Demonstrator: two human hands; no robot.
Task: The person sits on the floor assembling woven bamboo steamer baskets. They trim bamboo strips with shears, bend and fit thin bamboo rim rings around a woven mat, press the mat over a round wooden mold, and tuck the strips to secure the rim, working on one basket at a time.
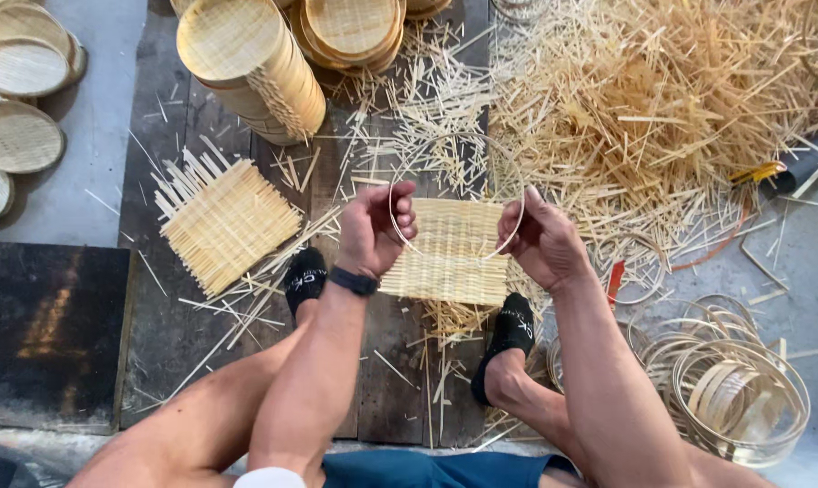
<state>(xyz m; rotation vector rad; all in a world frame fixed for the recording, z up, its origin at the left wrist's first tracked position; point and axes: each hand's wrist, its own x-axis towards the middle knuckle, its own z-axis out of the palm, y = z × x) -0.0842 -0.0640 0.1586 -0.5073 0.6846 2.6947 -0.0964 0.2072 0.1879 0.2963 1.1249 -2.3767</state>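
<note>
My left hand (377, 226) and my right hand (535, 237) each grip one side of a thin bamboo hoop (454, 137) held upright in front of me. Beneath the hoop lies a square woven bamboo mat (449, 253) on dark wooden boards (169, 325), between my two feet in black socks. A black band sits on my left wrist. Both hands have fingers curled around the hoop's rim.
A second woven mat (224, 221) with loose ends lies to the left. A leaning stack of round bamboo trays (251, 68) stands behind, more trays (16, 136) at far left. A big heap of bamboo strips (662, 117) fills the right. Several bamboo rings (738, 389) lie at lower right.
</note>
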